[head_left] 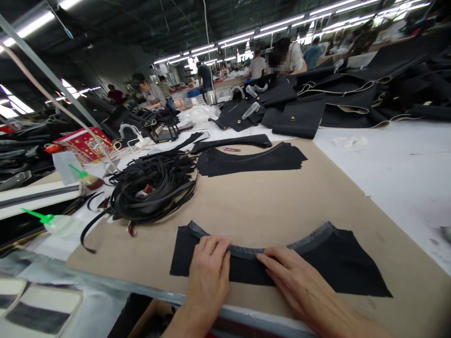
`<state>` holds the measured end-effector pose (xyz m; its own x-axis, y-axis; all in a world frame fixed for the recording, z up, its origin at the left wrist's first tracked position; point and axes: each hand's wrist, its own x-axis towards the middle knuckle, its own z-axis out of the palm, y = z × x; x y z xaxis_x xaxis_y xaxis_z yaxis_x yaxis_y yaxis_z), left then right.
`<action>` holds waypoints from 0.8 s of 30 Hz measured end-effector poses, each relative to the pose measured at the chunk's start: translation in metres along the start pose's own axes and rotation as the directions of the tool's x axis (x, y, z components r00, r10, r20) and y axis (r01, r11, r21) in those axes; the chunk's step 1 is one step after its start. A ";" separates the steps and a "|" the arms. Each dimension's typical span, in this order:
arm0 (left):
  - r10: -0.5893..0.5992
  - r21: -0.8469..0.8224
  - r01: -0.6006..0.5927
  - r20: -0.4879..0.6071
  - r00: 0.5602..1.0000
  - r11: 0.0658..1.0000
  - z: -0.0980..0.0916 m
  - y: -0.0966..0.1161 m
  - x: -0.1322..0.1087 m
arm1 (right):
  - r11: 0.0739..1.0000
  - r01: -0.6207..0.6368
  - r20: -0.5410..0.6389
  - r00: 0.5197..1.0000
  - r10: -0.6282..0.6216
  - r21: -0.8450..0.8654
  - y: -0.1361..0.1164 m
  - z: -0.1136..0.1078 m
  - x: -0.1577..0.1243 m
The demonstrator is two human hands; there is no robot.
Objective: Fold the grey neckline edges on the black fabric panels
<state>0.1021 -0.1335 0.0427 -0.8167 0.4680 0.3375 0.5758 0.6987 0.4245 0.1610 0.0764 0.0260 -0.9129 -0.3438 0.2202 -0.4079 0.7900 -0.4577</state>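
A curved black fabric piece with a grey folded upper edge lies on the brown cardboard sheet near the table's front edge. My left hand rests flat on its left part, fingertips at the grey edge. My right hand lies flat on the middle, fingers stretched toward the left along the same edge. Both hands press the piece down and hold nothing.
A tangle of black straps lies to the left, a stack of curved black pieces beyond. Glue bottles with green tips stand at the left. Black bags pile up behind; other people work far off.
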 end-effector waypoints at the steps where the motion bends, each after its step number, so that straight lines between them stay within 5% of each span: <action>1: -0.018 0.038 0.016 0.040 0.999 0.999 -0.007 -0.009 0.004 | 0.999 0.014 -0.006 1.000 -0.015 -0.040 0.000 0.002 0.000; 7: 0.009 0.114 -0.036 0.227 0.974 0.993 -0.030 -0.033 0.025 | 0.976 0.076 -0.067 0.994 -0.091 -0.203 -0.001 0.011 0.001; 24: -0.105 -0.005 0.124 0.497 0.861 0.992 -0.048 -0.016 0.049 | 0.953 0.082 -0.158 0.978 -0.133 -0.292 -0.002 0.014 -0.002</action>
<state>0.0544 -0.1474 0.0928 -0.7827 0.5983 -0.1714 0.4702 0.7489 0.4670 0.1637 0.0686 0.0144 -0.8365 -0.3608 0.4125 -0.4587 0.8728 -0.1667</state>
